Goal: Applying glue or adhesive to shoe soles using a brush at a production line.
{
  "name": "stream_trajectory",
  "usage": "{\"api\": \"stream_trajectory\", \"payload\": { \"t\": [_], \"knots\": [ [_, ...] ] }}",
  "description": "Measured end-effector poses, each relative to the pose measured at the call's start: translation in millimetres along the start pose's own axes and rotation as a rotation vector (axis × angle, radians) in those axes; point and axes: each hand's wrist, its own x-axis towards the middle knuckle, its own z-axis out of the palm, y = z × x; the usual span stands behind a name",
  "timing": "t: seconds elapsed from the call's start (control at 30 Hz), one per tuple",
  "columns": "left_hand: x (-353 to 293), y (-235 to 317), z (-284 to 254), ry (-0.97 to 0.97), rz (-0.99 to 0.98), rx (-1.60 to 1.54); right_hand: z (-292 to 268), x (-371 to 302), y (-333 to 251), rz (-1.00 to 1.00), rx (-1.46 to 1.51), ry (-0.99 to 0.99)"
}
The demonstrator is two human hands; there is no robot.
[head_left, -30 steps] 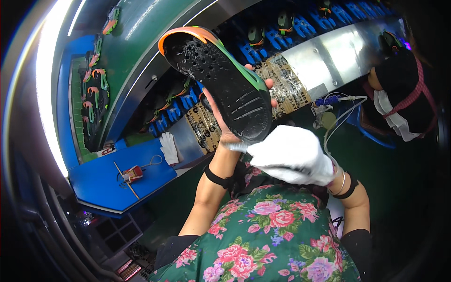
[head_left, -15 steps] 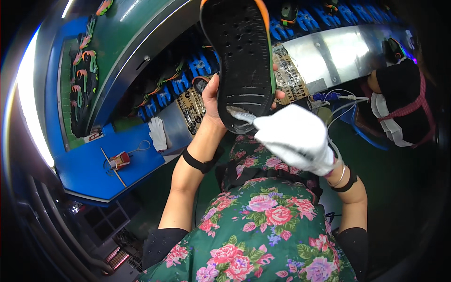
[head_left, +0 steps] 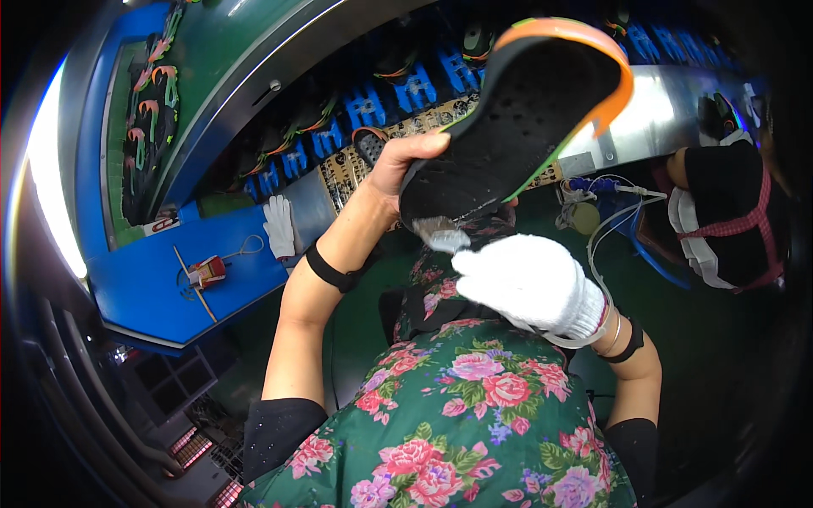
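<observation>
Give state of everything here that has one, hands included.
Left hand: bare, gripping shoe sole
Right hand: gloved, closed on brush
Shoe sole: held up, orange-rimmed end away from body
Brush: bristles at sole's near end, contact unclear
Spare white glove: unworn, lying at blue table's right end
Thin stick: lying on blue table

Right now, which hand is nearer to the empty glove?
Left. In the picture, the left hand, gripping the shoe, is up and right of the empty glove; the right hand, holding the brush, is farther right.
</observation>
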Motion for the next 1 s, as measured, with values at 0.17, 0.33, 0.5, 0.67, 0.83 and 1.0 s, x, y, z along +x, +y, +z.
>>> {"api": "stream_trajectory", "payload": {
  "t": [0.17,0.33,0.5,0.67,0.83,1.0],
  "knots": [
    [1,3,13,-0.031,-0.020,-0.014,-22,10,2,0.104,0.090,0.026],
    [6,11,7,-0.054,-0.019,-0.029,-11,5,1,0.023,0.066,0.001],
    [12,9,10,0.016,-0.007,-0.065,-15,15,5,0.241,0.158,0.262],
    [21,5,1,-0.137,0.071,-0.184,0,15,-1,0.401,0.629,0.240],
    [10,-23,4,0.205,0.164,-0.330,-27,30,22,0.503,0.258,0.265],
    [-3,-54,-12,-0.106,0.106,-0.390,-42,50,57,0.275,-0.257,0.280]
  ]
}}
